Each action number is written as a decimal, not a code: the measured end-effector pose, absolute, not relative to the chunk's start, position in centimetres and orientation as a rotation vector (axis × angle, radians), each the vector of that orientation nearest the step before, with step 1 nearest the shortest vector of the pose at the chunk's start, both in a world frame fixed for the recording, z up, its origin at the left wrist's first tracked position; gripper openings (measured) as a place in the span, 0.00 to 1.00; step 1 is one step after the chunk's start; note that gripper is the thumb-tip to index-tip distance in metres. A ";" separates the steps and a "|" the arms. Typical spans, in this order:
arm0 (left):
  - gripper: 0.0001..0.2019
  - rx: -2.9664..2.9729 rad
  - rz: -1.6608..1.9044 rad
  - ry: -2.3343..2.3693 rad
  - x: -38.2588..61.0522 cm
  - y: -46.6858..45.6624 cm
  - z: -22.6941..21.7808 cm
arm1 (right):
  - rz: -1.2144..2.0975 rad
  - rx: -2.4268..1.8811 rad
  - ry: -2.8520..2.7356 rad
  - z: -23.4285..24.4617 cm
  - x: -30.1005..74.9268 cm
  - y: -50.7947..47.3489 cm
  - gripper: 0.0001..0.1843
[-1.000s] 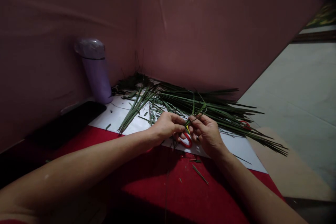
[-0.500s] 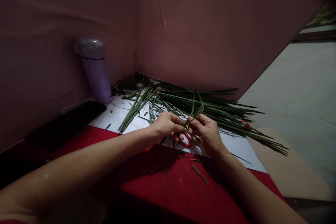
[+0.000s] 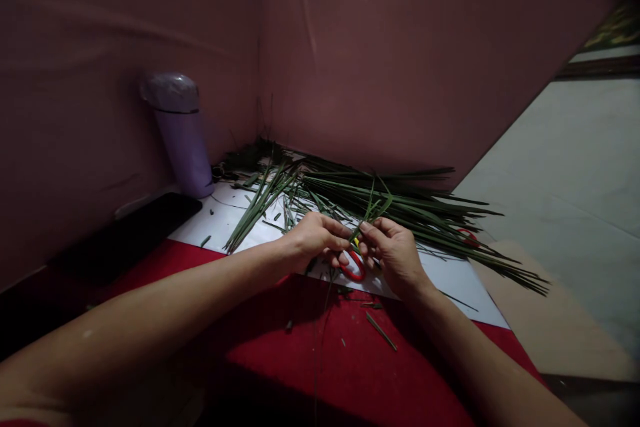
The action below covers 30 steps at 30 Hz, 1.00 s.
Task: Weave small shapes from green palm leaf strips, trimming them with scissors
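Both hands meet over the front of the white sheet, pinching a thin green leaf strip between them. My left hand has its thumb and forefinger closed on the lower end. My right hand grips it slightly higher, and loose tips curl up above the fingers. Just under the hands lies a red-handled pair of scissors, partly covered; a bit of yellow shows between the hands. Behind them spreads a large pile of long dark green leaves.
A smaller bundle of leaves lies left on the white sheet. A purple tumbler stands by the pink wall, near a dark flat object. Leaf scraps dot the red surface. Another red loop shows at right.
The leaf strip's tips above my right hand have shifted slightly right. A thin strand now hangs more visibly below my left hand. Both hands stay nearly in place.
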<state>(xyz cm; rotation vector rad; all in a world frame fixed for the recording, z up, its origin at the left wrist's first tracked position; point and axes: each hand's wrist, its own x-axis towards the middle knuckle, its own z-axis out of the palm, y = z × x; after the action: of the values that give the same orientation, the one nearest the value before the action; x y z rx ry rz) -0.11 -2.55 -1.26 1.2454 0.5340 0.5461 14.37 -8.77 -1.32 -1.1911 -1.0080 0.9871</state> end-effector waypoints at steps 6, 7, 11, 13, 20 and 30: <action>0.01 1.238 0.512 0.500 0.0 -2.4 -1.5 | 0.983 -1.183 -1.032 -1.4 14.4 -8.8 0.15; 0.01 1.236 0.507 0.498 0.0 -2.4 -1.6 | 0.983 -1.177 -1.039 -1.4 14.4 -8.8 0.15; 0.02 1.234 0.507 0.483 0.0 -2.1 -1.8 | 0.981 -1.177 -1.067 -1.4 14.4 -8.8 0.15; 0.02 1.239 0.487 0.473 -0.1 -2.0 -1.9 | 0.974 -1.182 -1.076 -1.3 14.3 -8.8 0.15; 0.03 1.212 0.388 0.511 -0.3 -2.4 -1.0 | 1.020 -1.186 -1.026 -1.3 14.3 -8.9 0.16; 0.03 1.186 0.430 0.493 0.0 -2.5 -1.6 | 1.017 -1.144 -0.972 -1.2 14.0 -8.7 0.15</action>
<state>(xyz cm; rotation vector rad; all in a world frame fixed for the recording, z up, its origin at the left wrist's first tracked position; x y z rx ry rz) -0.03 -2.45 -1.56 1.1855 0.4926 0.4303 14.04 -8.73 -1.19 -1.1437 -0.9724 1.0167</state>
